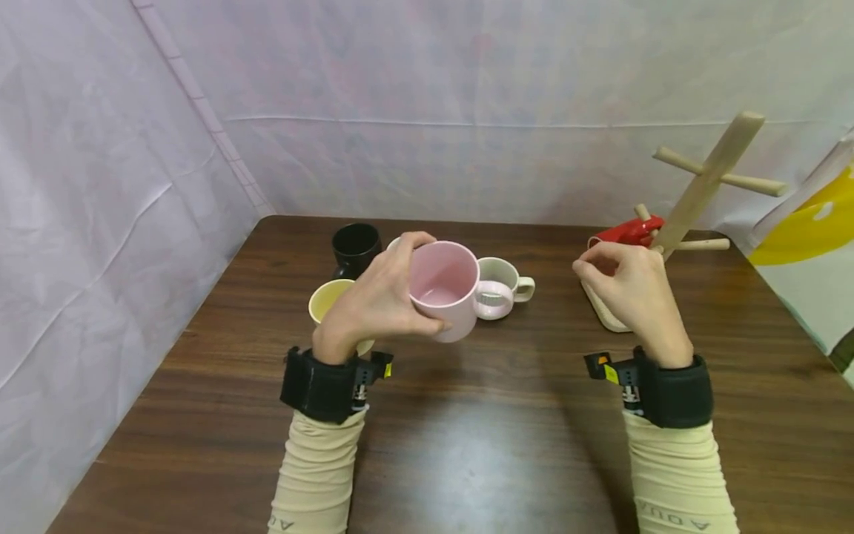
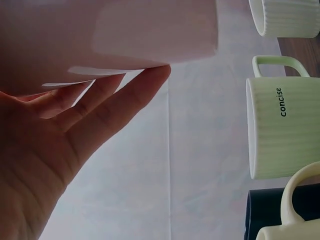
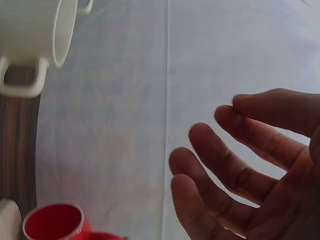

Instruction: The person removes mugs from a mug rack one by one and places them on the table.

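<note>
A pink mug (image 1: 443, 285) is held up over the table by my left hand (image 1: 373, 297), thumb on its near side and fingers around the far side. Its handle points right and its mouth tilts toward the head camera. In the left wrist view the fingers (image 2: 120, 107) lie along the mug's wall. My right hand (image 1: 630, 285) hovers by the wooden mug stand (image 1: 694, 200), holding nothing; its fingers (image 3: 225, 165) are loosely bent, thumb near the index fingertip. A red mug (image 1: 630, 231) is at the stand, partly hidden by that hand.
A white mug (image 1: 497, 276) stands behind the pink one. Left of it are a black mug (image 1: 356, 245) and a yellow mug (image 1: 327, 298), partly covered by the left hand. A pale green mug (image 2: 287, 125) shows in the left wrist view. White cloth (image 1: 467, 111) hangs behind the table.
</note>
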Tool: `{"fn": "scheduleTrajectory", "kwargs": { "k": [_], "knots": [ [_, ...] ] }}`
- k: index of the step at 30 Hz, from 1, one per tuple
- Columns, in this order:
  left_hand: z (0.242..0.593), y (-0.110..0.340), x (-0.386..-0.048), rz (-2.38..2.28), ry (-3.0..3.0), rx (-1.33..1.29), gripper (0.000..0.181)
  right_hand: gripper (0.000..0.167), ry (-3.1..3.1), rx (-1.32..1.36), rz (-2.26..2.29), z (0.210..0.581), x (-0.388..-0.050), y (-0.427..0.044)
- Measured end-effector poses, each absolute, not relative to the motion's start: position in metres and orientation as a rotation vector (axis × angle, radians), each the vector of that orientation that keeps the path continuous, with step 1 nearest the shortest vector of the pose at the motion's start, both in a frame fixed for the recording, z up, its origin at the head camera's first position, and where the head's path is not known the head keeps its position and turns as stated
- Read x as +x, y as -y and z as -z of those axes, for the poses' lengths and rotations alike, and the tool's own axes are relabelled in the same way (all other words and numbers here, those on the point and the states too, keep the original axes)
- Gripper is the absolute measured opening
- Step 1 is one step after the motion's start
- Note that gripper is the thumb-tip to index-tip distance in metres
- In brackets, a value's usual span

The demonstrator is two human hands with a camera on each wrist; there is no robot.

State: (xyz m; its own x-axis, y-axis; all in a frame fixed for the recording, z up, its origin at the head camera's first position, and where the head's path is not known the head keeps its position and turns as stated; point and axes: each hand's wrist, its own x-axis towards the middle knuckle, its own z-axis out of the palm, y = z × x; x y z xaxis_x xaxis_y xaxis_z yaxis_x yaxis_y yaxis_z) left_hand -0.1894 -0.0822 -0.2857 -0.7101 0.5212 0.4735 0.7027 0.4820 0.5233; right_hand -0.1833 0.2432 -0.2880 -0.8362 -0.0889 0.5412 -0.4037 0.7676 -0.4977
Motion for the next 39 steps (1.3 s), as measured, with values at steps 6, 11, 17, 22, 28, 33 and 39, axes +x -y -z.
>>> {"fn": "scheduleTrajectory", "kwargs": {
  "k": [6, 11, 17, 22, 28, 33, 39],
  "knots": [
    [0.285, 0.082, -0.189, 1.053, 2.548, -1.023, 0.097, 0.01, 2.553, 0.346, -0.762, 0.287, -0.183, -0.255],
    [0.288, 0.081, -0.191, 1.052, 2.582, -1.056, 0.097, 0.013, 2.626, 0.312, -0.716, 0.288, -0.184, -0.264],
    [0.291, 0.079, -0.194, 1.054, 2.604, -1.081, 0.091, 0.016, 2.769, 0.339, -0.645, 0.287, -0.184, -0.275],
    [0.293, 0.076, -0.195, 1.0, 2.646, -1.055, 0.091, 0.017, 2.842, 0.319, -0.62, 0.287, -0.185, -0.285],
    [0.296, 0.075, -0.197, 0.919, 2.662, -1.054, 0.091, 0.018, 2.853, 0.312, -0.64, 0.288, -0.185, -0.29],
    [0.299, 0.074, -0.199, 0.912, 2.677, -1.052, 0.089, 0.02, 2.876, 0.312, -0.649, 0.289, -0.185, -0.293],
    [0.304, 0.071, -0.203, 0.91, 2.742, -1.04, 0.087, 0.021, 2.904, 0.304, -0.67, 0.291, -0.184, -0.295]
  ]
}}
